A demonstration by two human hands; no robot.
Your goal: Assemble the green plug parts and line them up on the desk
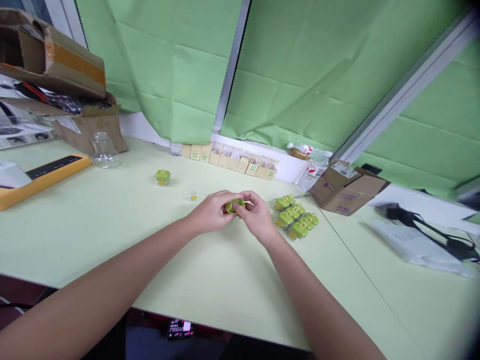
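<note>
As your left hand (213,212) and right hand (258,219) clasp the green lid (230,206), loosening could drop it toward the bench's (221,300) near edge.

fingers (248,196) partly hide the green piece (229,206), and the phone screen (180,328) is too small to read.

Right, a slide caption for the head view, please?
Left hand and right hand hold a green lid between an open tub and a cluster of lidded tubs.
</note>
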